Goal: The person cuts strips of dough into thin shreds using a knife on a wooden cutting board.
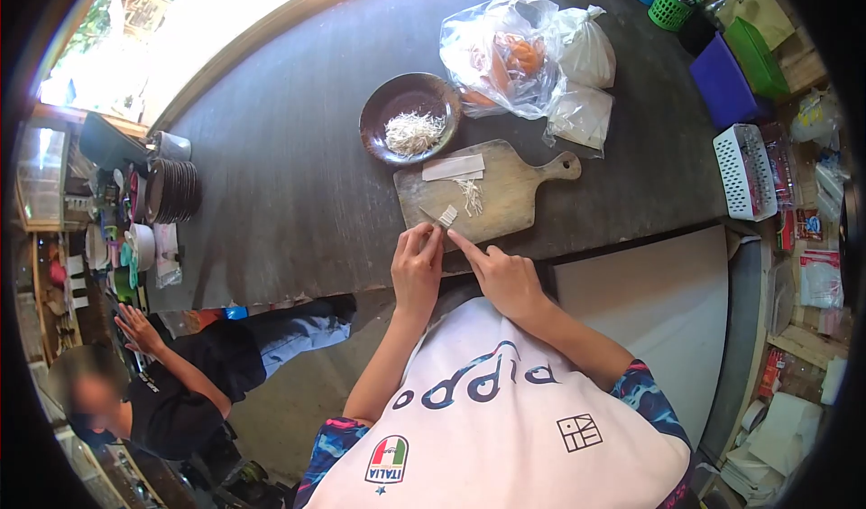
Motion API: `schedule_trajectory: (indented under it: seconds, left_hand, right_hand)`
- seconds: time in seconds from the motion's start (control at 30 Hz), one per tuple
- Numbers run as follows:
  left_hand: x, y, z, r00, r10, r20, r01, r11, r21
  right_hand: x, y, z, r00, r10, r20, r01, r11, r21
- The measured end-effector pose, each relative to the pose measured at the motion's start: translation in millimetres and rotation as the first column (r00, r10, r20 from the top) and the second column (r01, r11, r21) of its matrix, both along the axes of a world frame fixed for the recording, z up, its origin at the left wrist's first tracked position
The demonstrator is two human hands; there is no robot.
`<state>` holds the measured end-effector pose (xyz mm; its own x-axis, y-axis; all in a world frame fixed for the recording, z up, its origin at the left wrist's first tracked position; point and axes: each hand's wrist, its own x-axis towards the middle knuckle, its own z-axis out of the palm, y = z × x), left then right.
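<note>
At the near edge of the wooden cutting board [510,193], my left hand [417,263] is closed, its fingertips pinching the lower end of a pale, partly sliced strip [448,214]. My right hand [507,279] is beside it, index finger stretched toward the same spot. A thin knife blade [428,213] lies in line with that finger; its handle is hidden in the hand. Farther up the board are a flat pale slab [453,167] and a small heap of thin white shreds [470,197]. Behind the board a dark brown bowl [374,134] holds more white shreds [415,134].
Clear plastic bags [501,58] with orange contents and a tied white bag [585,47] rest on the dark table [298,148]. Stacked dark plates [173,191] stand at the left. Baskets [745,173] line the right side. Another person [180,392] is at lower left.
</note>
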<state>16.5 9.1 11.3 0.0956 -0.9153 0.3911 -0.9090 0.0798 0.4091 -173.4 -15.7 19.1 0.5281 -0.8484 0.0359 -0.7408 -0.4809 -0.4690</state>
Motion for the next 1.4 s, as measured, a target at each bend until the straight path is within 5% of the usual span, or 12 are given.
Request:
schedule_trajectory:
  seconds: [1.4]
  left_hand:
    - [-5, 1, -4, 0.997, 0.053, -0.061, -0.055, 0.998, -0.037]
  right_hand:
    - [-19, 14, 12, 1.000, -0.003, -0.013, 0.003, 1.000, -0.003]
